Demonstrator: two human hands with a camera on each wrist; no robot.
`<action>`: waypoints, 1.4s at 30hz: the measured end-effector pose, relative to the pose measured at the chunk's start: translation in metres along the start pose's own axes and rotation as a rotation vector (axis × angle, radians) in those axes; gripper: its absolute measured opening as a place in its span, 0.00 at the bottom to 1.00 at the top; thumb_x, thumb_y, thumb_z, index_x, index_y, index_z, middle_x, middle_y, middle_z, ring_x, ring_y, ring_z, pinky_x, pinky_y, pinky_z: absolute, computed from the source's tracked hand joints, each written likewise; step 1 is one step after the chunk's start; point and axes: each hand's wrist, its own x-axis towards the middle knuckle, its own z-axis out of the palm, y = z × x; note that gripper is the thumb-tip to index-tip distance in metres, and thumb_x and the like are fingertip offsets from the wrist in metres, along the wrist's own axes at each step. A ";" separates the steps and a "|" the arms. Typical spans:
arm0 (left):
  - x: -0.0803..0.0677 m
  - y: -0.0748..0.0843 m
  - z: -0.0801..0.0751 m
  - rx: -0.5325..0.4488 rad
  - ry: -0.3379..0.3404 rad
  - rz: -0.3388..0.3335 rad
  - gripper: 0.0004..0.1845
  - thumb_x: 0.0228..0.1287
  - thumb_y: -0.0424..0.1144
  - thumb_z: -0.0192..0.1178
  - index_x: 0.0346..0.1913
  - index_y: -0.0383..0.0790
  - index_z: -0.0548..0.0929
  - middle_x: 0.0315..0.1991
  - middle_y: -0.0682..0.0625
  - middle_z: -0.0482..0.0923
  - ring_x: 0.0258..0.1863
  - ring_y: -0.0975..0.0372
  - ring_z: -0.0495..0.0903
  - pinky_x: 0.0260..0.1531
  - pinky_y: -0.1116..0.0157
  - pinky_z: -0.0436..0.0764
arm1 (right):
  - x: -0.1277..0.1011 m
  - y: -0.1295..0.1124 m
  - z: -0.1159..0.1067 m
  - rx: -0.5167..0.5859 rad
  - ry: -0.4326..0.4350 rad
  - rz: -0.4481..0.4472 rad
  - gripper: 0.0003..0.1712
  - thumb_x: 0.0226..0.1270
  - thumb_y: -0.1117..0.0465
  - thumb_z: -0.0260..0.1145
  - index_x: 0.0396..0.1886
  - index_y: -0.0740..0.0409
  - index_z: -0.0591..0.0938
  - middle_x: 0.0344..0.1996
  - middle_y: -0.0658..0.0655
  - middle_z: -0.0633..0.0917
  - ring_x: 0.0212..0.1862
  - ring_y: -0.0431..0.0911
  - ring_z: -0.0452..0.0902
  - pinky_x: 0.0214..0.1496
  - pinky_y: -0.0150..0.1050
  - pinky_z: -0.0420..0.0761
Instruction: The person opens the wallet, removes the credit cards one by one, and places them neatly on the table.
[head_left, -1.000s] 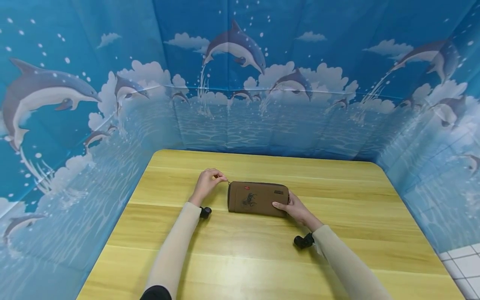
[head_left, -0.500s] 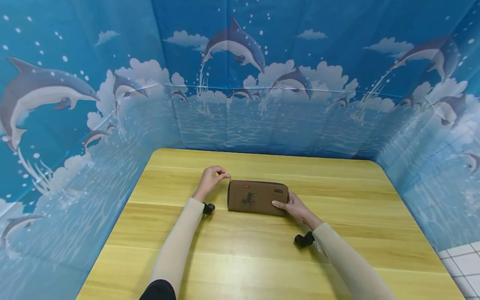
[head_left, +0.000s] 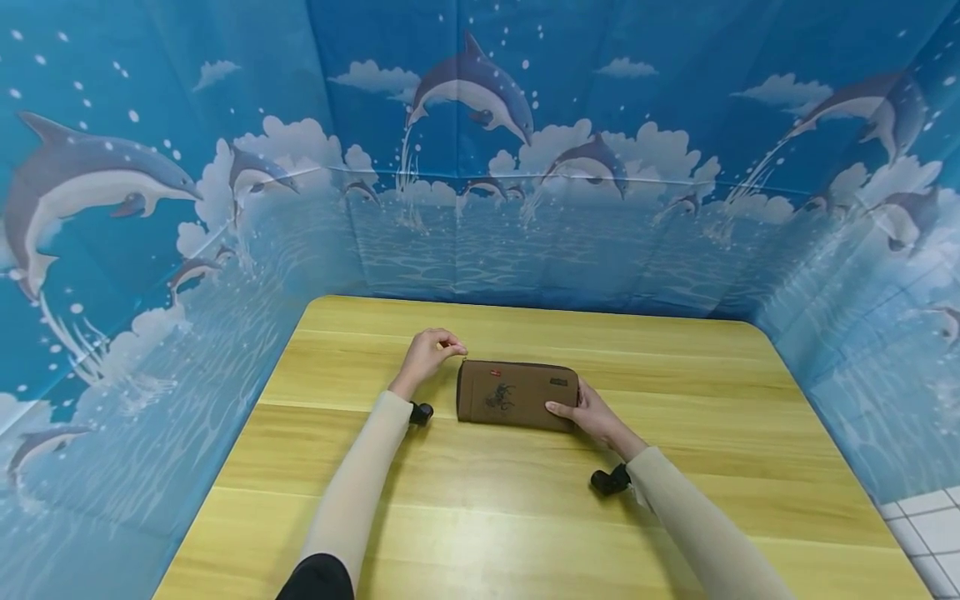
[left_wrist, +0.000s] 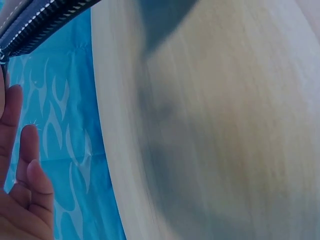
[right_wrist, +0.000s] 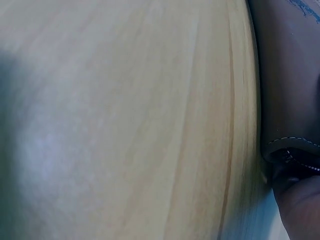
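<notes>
**Pouch held at both ends on a wooden table**

Sleeves in pale beige reach in from the near edge of the yellow wooden table (head_left: 525, 533), each wrist carrying a small black camera. Farther in, the right hand (head_left: 592, 415) holds the right end of a brown zip pouch (head_left: 516, 394): the thumb lies flat on the near right corner of its face and the other fingers wrap round the end behind it, so the grip is a loose clasp rather than a tight fist. In the right wrist view the pouch's stitched brown edge (right_wrist: 287, 100) fills the right side, with a fingertip pressed against it low in the corner.

The pouch lies flat near the middle of the table, long side left to right, with a dark printed figure and a small red mark on its face. Its zip runs along the far edge.

At the far left corner of the pouch, the left hand (head_left: 429, 357) is curled, thumb and forefinger pinched together at the zip pull. The left wrist view shows the zip teeth (left_wrist: 40, 22) and the other fingers (left_wrist: 27, 170) loosely extended beside them.

Beyond the table stands a blue backdrop (head_left: 480, 167) printed with dolphins, clouds and sea.
</notes>
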 end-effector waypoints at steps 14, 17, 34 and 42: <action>0.002 0.003 0.001 0.013 -0.016 0.003 0.05 0.60 0.42 0.65 0.29 0.49 0.87 0.29 0.60 0.81 0.34 0.62 0.72 0.39 0.60 0.70 | 0.007 0.011 0.001 -0.002 0.017 -0.014 0.44 0.64 0.56 0.67 0.72 0.61 0.54 0.58 0.66 0.71 0.61 0.60 0.65 0.61 0.56 0.64; 0.003 0.004 0.001 0.014 -0.018 0.009 0.05 0.61 0.40 0.65 0.28 0.50 0.87 0.28 0.60 0.81 0.34 0.61 0.72 0.39 0.59 0.70 | 0.013 0.023 0.000 0.001 0.023 -0.016 0.46 0.62 0.53 0.68 0.73 0.59 0.54 0.58 0.65 0.71 0.61 0.59 0.65 0.61 0.55 0.64; 0.006 0.012 0.002 0.065 -0.034 0.023 0.05 0.61 0.39 0.65 0.29 0.50 0.88 0.30 0.60 0.82 0.33 0.62 0.71 0.36 0.61 0.70 | 0.016 0.029 -0.001 -0.026 0.039 -0.013 0.45 0.60 0.48 0.69 0.71 0.55 0.58 0.56 0.61 0.74 0.59 0.55 0.68 0.60 0.53 0.65; 0.009 0.019 0.004 0.094 -0.055 0.033 0.04 0.59 0.43 0.66 0.28 0.50 0.87 0.28 0.61 0.81 0.34 0.63 0.72 0.43 0.60 0.71 | 0.003 0.004 0.001 -0.033 0.017 -0.030 0.39 0.65 0.56 0.67 0.69 0.61 0.59 0.54 0.63 0.75 0.56 0.56 0.70 0.57 0.54 0.67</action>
